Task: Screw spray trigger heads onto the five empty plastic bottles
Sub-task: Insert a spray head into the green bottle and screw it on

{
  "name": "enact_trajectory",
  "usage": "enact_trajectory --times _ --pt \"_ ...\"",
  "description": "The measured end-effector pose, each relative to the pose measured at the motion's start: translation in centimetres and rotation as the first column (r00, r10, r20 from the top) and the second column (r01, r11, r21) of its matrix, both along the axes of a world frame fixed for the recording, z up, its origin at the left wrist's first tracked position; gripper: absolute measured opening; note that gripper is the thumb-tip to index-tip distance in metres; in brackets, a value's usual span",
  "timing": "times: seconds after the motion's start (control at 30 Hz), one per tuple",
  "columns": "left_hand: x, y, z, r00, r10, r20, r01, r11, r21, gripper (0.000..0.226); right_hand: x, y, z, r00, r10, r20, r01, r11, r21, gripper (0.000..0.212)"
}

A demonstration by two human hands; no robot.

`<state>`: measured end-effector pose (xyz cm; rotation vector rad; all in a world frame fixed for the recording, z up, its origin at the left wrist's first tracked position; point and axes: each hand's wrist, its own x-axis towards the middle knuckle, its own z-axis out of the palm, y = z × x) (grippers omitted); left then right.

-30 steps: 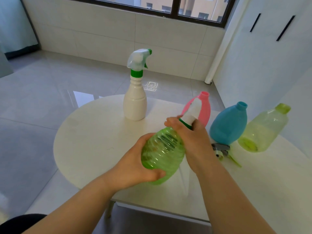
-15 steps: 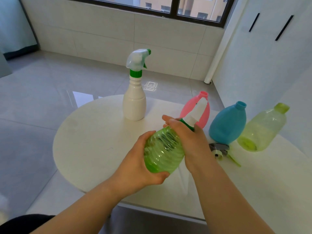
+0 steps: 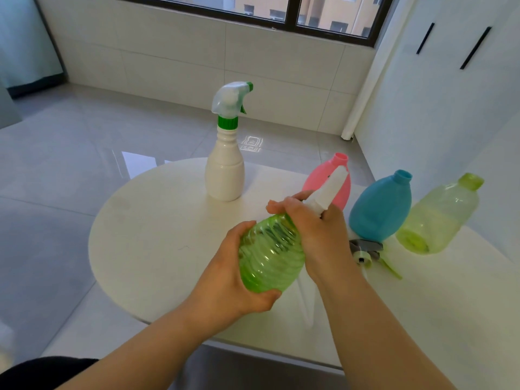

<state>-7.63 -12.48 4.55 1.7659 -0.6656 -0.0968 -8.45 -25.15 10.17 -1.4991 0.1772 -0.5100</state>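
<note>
**At the table's near edge: a spray head being twisted onto a green bottle held in mid-air**

At the green bottle's neck, the right fingers (image 3: 281,205) curl tightly round the collar of a white head (image 3: 327,190), whose nozzle end pokes up and away past the knuckles. The right hand (image 3: 318,232) covers the joint completely, so it cannot be told how far the thread has caught. The left hand (image 3: 233,280) cups the base of the green bottle (image 3: 270,254), with the thumb underneath and the fingers wrapped round its ribbed, see-through body. The bottle is tilted, neck away from the person, above the round white table (image 3: 157,220) and not touching it.

Risks, as a judgement: with the bottle slanted and unsupported, the collar could go on crooked and jam across the thread. The thin ribbed wall may buckle or spin in the left palm if the twist is hard, so the head would feel tight while sitting loose.

Just beside the right wrist lies a loose head (image 3: 365,249), grey with a green lever, and close behind it stands a blue bottle (image 3: 380,209). A swing of the forearm could knock either one. A pink bottle (image 3: 339,160) stands behind the right hand and a pale bottle (image 3: 441,215) is at the far right, all three uncapped. A white bottle (image 3: 225,175), well apart at the far side, already wears its head.
</note>
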Motion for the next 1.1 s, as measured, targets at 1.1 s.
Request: enact_trajectory --times 1.1 --pt "5.1 3.3 -4.5 0.956 -0.015 0.292 -0.203 0.682 0.702 0.065 12.5 -3.2 1.4 0.968 -0.114 -0.225 0.014 0.915 -0.402 0.028"
